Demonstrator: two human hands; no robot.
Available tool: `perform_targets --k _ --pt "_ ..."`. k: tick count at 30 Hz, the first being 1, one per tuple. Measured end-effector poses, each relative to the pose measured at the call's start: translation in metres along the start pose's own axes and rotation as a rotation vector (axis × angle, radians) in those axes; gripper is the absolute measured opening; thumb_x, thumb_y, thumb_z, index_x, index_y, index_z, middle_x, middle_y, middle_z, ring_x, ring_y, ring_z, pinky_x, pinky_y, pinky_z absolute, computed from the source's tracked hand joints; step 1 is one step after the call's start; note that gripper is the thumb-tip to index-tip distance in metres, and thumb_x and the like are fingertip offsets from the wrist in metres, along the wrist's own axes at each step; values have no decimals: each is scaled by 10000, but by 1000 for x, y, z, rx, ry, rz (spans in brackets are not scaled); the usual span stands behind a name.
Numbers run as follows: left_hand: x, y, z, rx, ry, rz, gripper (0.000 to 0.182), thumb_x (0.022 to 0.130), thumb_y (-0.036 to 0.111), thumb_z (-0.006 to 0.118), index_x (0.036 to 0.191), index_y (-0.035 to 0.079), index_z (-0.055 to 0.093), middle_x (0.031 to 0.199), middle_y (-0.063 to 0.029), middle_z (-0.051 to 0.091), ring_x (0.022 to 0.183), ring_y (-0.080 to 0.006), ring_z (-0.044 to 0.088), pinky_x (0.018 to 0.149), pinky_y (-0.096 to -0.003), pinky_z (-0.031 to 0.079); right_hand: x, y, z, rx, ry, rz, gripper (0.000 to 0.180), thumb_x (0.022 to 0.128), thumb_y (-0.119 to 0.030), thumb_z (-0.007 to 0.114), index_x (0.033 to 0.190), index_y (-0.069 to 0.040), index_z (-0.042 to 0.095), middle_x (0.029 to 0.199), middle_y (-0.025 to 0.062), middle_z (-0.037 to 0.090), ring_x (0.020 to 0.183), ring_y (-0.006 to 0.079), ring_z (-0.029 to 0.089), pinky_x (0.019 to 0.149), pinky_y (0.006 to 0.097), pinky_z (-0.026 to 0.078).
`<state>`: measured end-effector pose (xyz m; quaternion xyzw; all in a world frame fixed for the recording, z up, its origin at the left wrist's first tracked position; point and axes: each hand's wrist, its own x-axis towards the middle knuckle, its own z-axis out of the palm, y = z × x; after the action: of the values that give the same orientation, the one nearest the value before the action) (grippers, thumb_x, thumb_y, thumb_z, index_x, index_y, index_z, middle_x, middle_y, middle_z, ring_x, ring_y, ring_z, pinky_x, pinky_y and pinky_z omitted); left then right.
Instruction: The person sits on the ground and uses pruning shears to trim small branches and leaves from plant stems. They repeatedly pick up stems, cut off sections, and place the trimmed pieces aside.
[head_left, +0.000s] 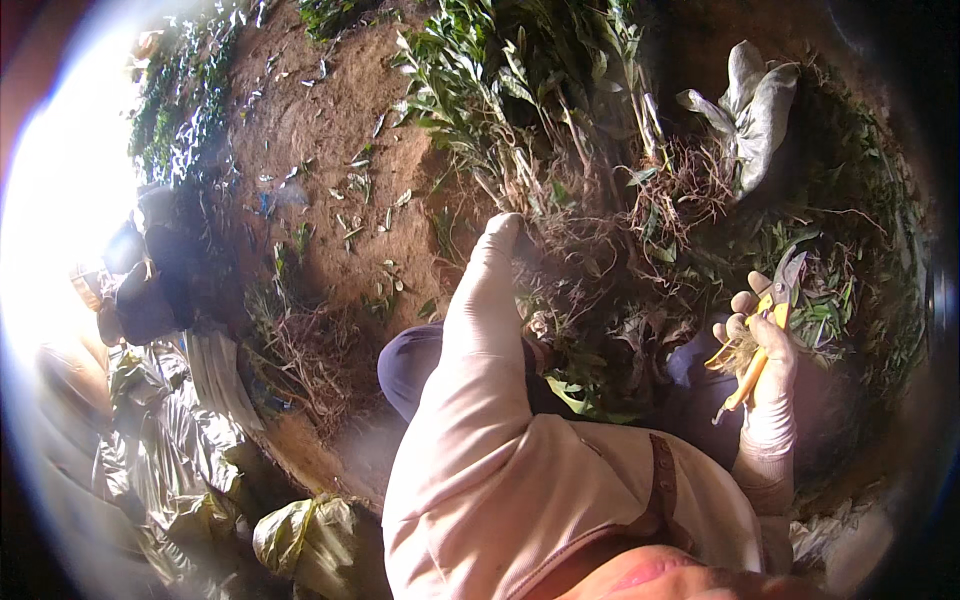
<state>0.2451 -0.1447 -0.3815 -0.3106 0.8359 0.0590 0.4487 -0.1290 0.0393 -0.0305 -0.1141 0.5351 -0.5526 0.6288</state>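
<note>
My right hand (772, 349), in a pale glove, is wrapped around yellow-handled pruning shears (780, 304). Their metal blades point up and away from me, and a tuft of fine roots (742, 351) lies against the handles within the palm. My left hand (504, 225) reaches forward to the stem bases of a bunch of leafy plants (517, 112); its fingers are hidden, so whether it grips a stem is unclear. Tangled bare roots (585, 240) spread beside that hand. Another rooted stem bundle (649, 142) lies just right of the bunch.
A knotted grey-white cloth or sack (757, 120) sits at the upper right. Cut leaves (825, 307) litter the ground by the shears. To my left are a root pile (315, 352), crumpled plastic sheeting (165, 427) and a wrapped bundle (315, 536). Bare soil (322, 142) bears scattered leaves.
</note>
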Motion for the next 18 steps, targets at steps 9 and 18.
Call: perform_targets --k 9,18 --pt "-91 -17 -75 -1699 479 25 273 894 299 506 1070 108 590 976 -27 630 934 -173 588 784 -321 481 0 4 10 -24 -85 -48 458 839 -82 510 1282 -46 398 996 67 553 732 95 567 743 315 539" --pt "-200 -23 -172 -987 1178 -66 225 788 244 681 915 59 676 764 -76 675 654 -179 618 594 -316 486 -26 45 -5 -307 -3 -171 380 821 -105 556 1194 -42 518 938 32 576 779 113 569 667 306 522"
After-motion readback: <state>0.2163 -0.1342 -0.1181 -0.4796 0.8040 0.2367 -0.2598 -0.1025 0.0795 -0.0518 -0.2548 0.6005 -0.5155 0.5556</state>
